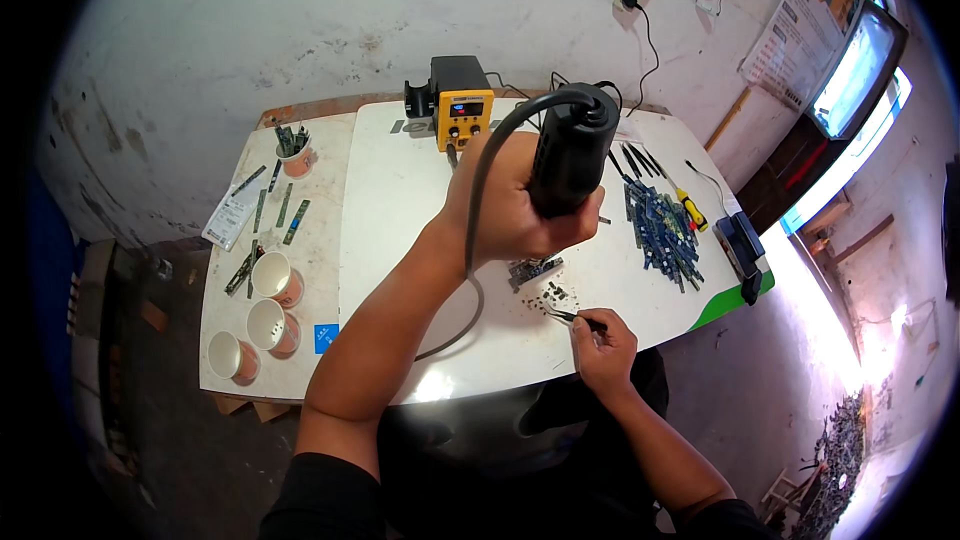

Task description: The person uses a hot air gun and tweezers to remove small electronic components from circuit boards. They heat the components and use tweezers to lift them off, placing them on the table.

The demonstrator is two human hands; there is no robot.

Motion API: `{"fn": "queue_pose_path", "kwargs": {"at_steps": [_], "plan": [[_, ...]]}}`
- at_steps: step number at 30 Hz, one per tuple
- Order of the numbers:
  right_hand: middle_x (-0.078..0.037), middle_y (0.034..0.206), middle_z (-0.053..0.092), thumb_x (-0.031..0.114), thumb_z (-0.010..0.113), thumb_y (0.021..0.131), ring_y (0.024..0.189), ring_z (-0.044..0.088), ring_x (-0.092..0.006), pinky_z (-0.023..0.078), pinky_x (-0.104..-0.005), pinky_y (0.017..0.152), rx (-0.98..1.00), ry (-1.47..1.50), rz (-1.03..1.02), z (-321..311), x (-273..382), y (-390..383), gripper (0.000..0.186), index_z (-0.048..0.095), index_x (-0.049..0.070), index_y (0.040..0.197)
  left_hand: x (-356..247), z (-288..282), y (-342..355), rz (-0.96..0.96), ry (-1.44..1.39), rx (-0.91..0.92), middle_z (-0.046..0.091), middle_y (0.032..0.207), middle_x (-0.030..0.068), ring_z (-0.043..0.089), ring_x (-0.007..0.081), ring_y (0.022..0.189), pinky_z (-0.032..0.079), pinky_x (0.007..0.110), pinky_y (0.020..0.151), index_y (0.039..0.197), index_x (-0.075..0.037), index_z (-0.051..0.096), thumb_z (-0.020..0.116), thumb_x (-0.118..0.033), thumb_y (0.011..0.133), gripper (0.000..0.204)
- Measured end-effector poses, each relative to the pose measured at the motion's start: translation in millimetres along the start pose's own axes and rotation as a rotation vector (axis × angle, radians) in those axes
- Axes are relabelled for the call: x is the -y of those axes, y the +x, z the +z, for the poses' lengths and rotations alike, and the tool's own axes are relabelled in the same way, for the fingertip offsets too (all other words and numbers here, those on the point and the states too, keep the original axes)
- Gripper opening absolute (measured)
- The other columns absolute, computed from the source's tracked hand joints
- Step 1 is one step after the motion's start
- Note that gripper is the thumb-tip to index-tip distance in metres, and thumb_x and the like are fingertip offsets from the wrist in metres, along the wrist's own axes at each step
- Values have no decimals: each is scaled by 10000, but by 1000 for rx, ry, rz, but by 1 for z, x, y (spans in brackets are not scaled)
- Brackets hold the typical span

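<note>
My left hand (490,210), raised over the middle of the table, is wrapped round the black handle of a hot air gun (572,155). A grey-black cable (474,190) loops from the handle's top down past my forearm. The gun's nozzle is hidden behind my hand. Below it lie a few circuit board strips (535,270), partly covered by the hand. Small dark chips (553,295) are scattered just in front of them. Near the table's front edge, my right hand (607,350) pinches black tweezers (575,318), their tips pointing left beside the chips.
A yellow-black hot air station (464,112) stands at the back. On the right are a heap of circuit board strips (662,235), more tweezers (640,160), a yellow-handled tool (692,212) and a dark device on a stand (738,240). Several paper cups (277,278) stand left.
</note>
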State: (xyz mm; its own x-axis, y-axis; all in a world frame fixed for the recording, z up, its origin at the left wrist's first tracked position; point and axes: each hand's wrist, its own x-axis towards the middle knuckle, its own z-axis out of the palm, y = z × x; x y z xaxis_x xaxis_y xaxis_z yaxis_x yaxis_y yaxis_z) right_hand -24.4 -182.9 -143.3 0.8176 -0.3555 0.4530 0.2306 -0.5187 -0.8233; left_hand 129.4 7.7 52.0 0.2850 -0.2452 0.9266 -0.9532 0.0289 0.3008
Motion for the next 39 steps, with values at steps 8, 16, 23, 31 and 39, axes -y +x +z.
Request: {"fn": "queue_pose_path", "kwargs": {"at_steps": [8, 16, 23, 31, 39], "plan": [[-114, 950, 724, -6, 717, 906, 881, 714, -169, 588, -297, 812, -5, 44, 7, 0, -4, -2, 83, 711, -30, 986, 0, -2, 2, 8, 6, 22, 556, 530, 22, 541, 178, 445, 419, 300, 462, 584, -80, 577, 797, -118, 700, 251], [-110, 949, 723, -12, 713, 907, 882, 711, -160, 580, -288, 810, -16, 82, 23, 1, -11, -3, 81, 711, -31, 986, 0, -5, 0, -62, 19, 89, 635, 592, 43, 611, 217, 509, 488, 327, 516, 674, -98, 669, 826, -219, 731, 206], [-114, 940, 722, 0, 713, 908, 872, 711, -163, 573, -289, 813, -11, 61, 19, 1, -10, -3, 84, 710, -32, 986, 3, -4, -2, -50, 30, 60, 615, 582, 44, 589, 221, 497, 482, 328, 510, 673, -95, 653, 834, -227, 727, 231], [-114, 942, 723, 7, 715, 913, 870, 714, -164, 573, -288, 816, -10, 63, 20, 2, -8, -3, 88, 708, -33, 992, 2, -5, -2, -42, 32, 73, 616, 586, 44, 587, 216, 498, 479, 325, 510, 675, -94, 653, 833, -212, 724, 221], [-112, 941, 724, 3, 717, 911, 867, 714, -163, 572, -287, 813, -11, 67, 15, 2, -10, -4, 90, 707, -29, 994, 2, -5, -2, -46, 24, 65, 620, 592, 39, 589, 211, 504, 481, 322, 516, 679, -95, 655, 836, -212, 725, 220]]}}
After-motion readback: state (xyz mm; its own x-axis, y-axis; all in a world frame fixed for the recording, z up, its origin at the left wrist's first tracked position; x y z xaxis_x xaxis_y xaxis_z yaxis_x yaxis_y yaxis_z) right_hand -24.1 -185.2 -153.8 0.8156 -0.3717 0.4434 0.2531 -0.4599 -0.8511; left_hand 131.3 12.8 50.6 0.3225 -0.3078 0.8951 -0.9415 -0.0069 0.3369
